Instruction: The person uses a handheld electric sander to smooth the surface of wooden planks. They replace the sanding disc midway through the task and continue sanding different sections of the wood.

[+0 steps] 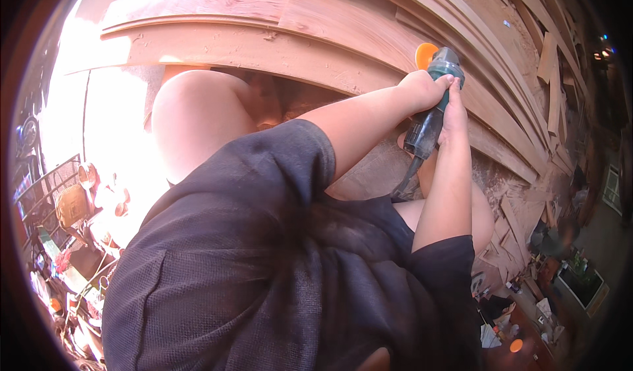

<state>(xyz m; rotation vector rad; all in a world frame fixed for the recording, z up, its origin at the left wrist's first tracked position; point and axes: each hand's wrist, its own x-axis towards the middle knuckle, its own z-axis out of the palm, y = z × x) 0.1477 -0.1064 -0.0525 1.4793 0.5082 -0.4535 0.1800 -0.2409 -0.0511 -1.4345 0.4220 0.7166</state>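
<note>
Both hands are closed around a green and black angle grinder with a grey metal head. My left hand wraps the body just behind the head, its thumb lying across the top. On the opposite side, my right hand grips the body, fingers pointing up toward the head. An orange round disc on the grinder's head is at the surface of a reddish wooden board; whether it touches the wood I cannot tell. A dark cord runs from the tool's rear end down toward my lap.
More long planks lie side by side to the right. Wood scraps litter the ground beside my right knee. Lower left, a wire basket stands among mixed clutter. A dark flat panel lies at far right. My bare knees flank the work.
</note>
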